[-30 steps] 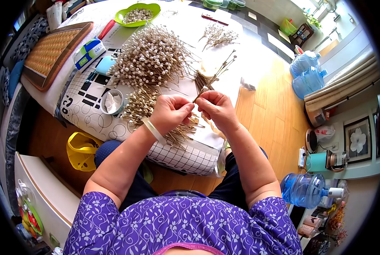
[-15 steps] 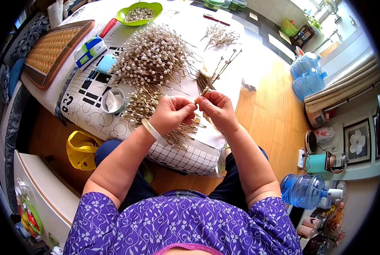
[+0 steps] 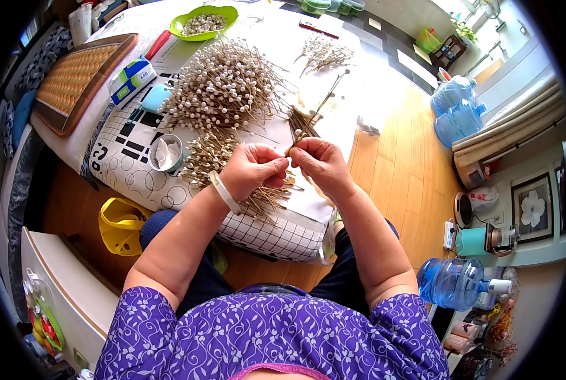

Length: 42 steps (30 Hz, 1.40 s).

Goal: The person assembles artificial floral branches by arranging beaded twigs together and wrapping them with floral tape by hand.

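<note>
Both hands were up close together over the near edge of the table [image 3: 270,244], fingertips nearly meeting. The right hand [image 3: 323,167] was closed in a pinch, thumb against forefinger, with the low end of a thin dark stem [image 3: 306,130] at its tips. So the stem was right there at the fingertips, on the side facing the left hand [image 3: 255,170], and it slanted up and away from the person. Behind it was a bundle of brown stems [image 3: 304,119], and the two overlapped so much from where I stood that I couldn't tell where one stopped.

The left hand was pinched shut too, thumb on forefinger and the other fingers curled in, just beside the right one. Couldn't tell if it had hold of anything. There was a pale bracelet [image 3: 224,192] on that wrist.

A smaller heap of cream-tipped stems [image 3: 214,157] lay beside and partly under the left hand from my angle, with a big pile of pearl-headed stems [image 3: 224,82] just beyond it. A little tub [image 3: 166,152] with white stuff in it sat left of the smaller heap, and a green bowl [image 3: 231,12] of beads was way up past the big pile.
</note>
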Tool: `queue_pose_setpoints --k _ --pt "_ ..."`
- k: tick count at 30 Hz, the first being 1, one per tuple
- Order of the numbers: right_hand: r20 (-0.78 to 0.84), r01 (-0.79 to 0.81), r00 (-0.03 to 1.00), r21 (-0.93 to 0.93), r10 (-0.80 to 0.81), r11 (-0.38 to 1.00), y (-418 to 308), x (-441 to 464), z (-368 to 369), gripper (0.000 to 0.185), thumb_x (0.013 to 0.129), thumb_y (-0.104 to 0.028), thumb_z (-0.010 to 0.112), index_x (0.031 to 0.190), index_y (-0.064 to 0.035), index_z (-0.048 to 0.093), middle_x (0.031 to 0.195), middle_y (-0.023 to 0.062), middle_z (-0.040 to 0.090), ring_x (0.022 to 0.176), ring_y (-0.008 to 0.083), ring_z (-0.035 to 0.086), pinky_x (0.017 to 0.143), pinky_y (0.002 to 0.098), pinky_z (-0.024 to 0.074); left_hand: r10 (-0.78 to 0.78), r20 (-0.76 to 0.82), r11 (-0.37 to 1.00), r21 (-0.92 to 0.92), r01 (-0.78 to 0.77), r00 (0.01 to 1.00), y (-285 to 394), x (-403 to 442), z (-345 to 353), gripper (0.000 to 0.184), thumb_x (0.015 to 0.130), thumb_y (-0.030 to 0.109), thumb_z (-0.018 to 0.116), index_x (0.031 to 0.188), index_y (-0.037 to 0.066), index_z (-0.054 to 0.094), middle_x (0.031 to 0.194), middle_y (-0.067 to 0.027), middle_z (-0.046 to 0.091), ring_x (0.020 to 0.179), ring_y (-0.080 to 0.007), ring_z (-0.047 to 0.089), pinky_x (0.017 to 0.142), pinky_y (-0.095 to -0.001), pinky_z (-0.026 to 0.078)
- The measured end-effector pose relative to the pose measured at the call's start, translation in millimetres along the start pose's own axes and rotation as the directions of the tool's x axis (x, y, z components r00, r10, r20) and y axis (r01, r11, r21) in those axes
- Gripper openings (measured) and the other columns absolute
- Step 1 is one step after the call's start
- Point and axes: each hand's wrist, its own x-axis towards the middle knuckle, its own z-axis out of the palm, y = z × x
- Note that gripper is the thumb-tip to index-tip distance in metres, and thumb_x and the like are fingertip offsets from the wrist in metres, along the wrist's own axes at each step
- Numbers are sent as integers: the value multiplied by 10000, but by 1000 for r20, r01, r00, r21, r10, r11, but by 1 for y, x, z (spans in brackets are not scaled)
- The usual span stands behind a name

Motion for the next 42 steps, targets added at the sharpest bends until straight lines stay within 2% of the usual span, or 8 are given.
queue_pose_setpoints --k 5,11,23,25,28,33,36,42 --pt "15 2 1000 39 -3 999 0 0 1 113 832 -118 580 794 -13 594 654 -15 550 522 14 437 459 157 345 -33 20 999 -14 34 999 1 1 0 139 797 154 639 805 18 613 675 -38 611 572 -81 574 550 -210 497" --pt "39 -155 987 50 153 987 -8 0 -4 96 812 -88 579 794 4 598 670 -13 573 616 35 496 555 183 411 -24 48 1000 12 24 999 0 3 -3 121 791 139 643 790 24 605 676 -41 608 582 -96 576 557 -221 495" --pt "50 39 998 -125 -33 991 2 3 -5 102 790 -80 590 737 6 609 617 -26 558 556 25 460 495 187 385 39 87 998 48 -44 995 -9 6 2 131 803 118 626 844 -1 592 712 -52 614 627 -98 579 596 -226 495" --pt "114 14 993 -249 15 968 6 5 -7 101 786 -83 596 751 10 616 595 -17 562 540 27 446 484 195 388 143 -4 976 167 -140 990 -8 9 0 157 832 128 592 868 -25 603 719 -36 609 666 -78 562 626 -205 471" --pt "144 123 986 -308 -81 944 6 5 0 99 783 -86 605 774 10 625 590 2 572 547 22 464 485 199 401 243 60 914 320 -249 968 -14 11 -5 172 859 120 552 896 -35 617 736 -20 602 685 -57 538 639 -189 448" --pt "117 -20 992 -280 55 960 2 7 -1 73 789 -74 632 772 -5 616 633 3 587 548 32 516 479 182 419 470 -25 853 268 -447 882 -13 13 -2 115 813 43 592 865 -51 632 770 -41 587 727 -79 531 637 -195 431" --pt "125 -23 990 -331 68 943 3 7 -1 107 777 -100 654 735 -13 609 597 -15 564 520 25 497 460 178 406 451 27 798 436 -417 892 -9 14 -13 98 787 34 622 841 -46 637 771 -48 588 741 -89 544 640 -193 433" --pt "134 -33 988 -343 83 939 -2 7 0 153 768 -133 675 697 -18 604 578 -31 540 514 14 468 451 172 380 291 -24 948 139 -285 956 -6 14 -7 80 764 57 660 748 -6 615 737 -37 585 656 -82 538 616 -200 449"
